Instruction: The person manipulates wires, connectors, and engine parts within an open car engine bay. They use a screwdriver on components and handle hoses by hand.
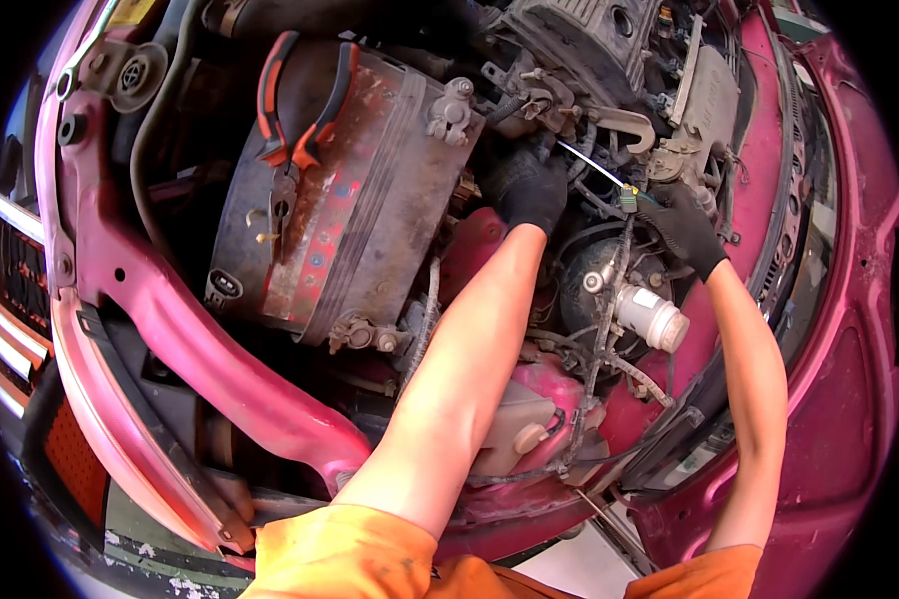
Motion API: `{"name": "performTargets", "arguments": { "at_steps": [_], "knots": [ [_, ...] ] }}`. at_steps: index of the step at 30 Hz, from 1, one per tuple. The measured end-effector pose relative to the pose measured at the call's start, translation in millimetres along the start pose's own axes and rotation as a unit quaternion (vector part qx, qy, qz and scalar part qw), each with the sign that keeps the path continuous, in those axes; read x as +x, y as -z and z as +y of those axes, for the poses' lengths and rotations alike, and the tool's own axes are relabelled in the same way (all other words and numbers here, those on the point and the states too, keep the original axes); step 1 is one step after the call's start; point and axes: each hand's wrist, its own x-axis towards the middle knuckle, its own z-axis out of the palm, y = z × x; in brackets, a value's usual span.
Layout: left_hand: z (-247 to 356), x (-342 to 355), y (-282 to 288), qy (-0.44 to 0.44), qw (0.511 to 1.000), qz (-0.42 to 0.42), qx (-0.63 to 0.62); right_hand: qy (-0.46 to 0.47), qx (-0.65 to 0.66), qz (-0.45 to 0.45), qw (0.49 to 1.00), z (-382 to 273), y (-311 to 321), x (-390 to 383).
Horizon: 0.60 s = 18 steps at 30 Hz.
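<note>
My right hand [681, 230], in a black glove, is closed around the handle of a screwdriver [597, 167]. Its bright shaft slants up and left toward the metal parts beside the engine, and most of the handle is covered by the glove. A small green connector [628, 203] on a wiring harness sits just beside that hand. Down in the gap between the battery [395, 170] and the engine [579, 50] is my left hand [531, 188], also gloved in black. Its fingers are in shadow among hoses and brackets, so I cannot make out their grip.
Pliers with orange and black handles [300, 120] lie on the battery's top. A wrench [82, 55] rests at the upper left by the pink body frame [190, 319]. A white cylindrical canister [652, 315] and wiring stand below my right hand. The pink fender [769, 150] borders the right.
</note>
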Motion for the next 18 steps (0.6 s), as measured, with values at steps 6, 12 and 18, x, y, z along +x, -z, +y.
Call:
{"name": "performTargets", "arguments": {
  "at_steps": [6, 12, 18],
  "knots": [
    [3, 2, 6, 0.034, 0.999, -0.035, 0.009, -0.043, -0.006, 0.061, 0.997, -3, -9, -8],
    [8, 4, 7, 0.069, 0.995, -0.064, 0.016, -0.094, 0.106, 0.043, 0.989, 0, -6, -5],
    [5, 19, -4, 0.058, 0.980, -0.099, 0.165, 0.186, -0.128, 0.115, 0.967, 33, -22, 1]
  ]
}}
